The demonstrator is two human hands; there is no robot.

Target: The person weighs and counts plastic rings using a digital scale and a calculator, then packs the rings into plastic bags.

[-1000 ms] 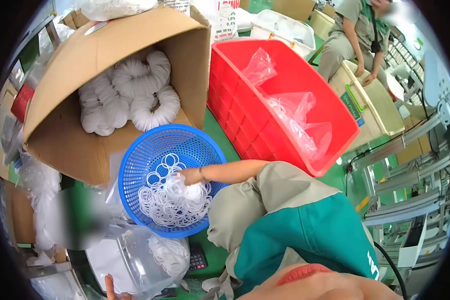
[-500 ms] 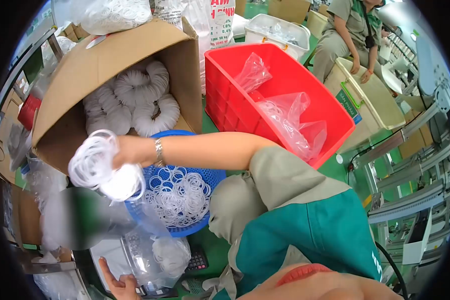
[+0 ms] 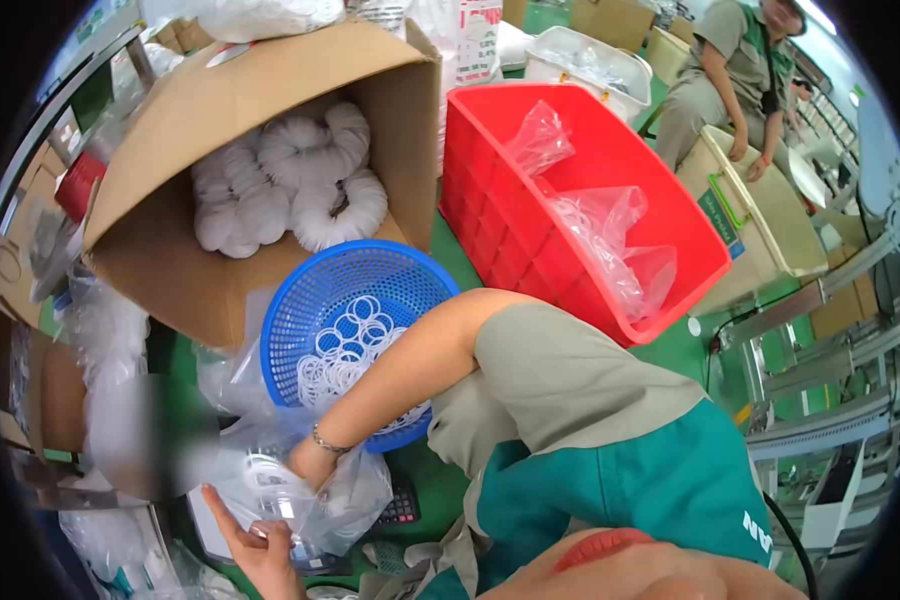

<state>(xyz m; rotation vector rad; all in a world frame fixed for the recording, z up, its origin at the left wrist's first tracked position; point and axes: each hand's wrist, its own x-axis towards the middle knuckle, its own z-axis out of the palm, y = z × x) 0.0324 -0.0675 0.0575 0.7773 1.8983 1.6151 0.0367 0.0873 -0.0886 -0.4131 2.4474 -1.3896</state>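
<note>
My right hand [image 3: 311, 464], with a bracelet at the wrist, reaches into a clear plastic bag [image 3: 353, 505]. White rings [image 3: 268, 472] show through the plastic beside its fingertips, which are hidden, so its grip is unclear. At the lower left is my left hand [image 3: 260, 555], its index finger stretched out and the others curled against the bag's edge. Under my right forearm stands a blue perforated basket [image 3: 288, 300] with many loose white rings [image 3: 335, 370] inside. The bag lies over a scale [image 3: 210, 525], partly covered.
A tilted cardboard box [image 3: 160, 170] holds bundled white rings [image 3: 315, 160]. Beside it is a red bin [image 3: 470, 200] with plastic bags inside. A calculator [image 3: 402, 502] lies near the bag. A co-worker [image 3: 715, 80] sits by a cream bin [image 3: 795, 240] at the upper right.
My right hand has moved down from in front of the cardboard box, carrying a bunch of white rings into the plastic bag. My left hand has shifted slightly up and right.
</note>
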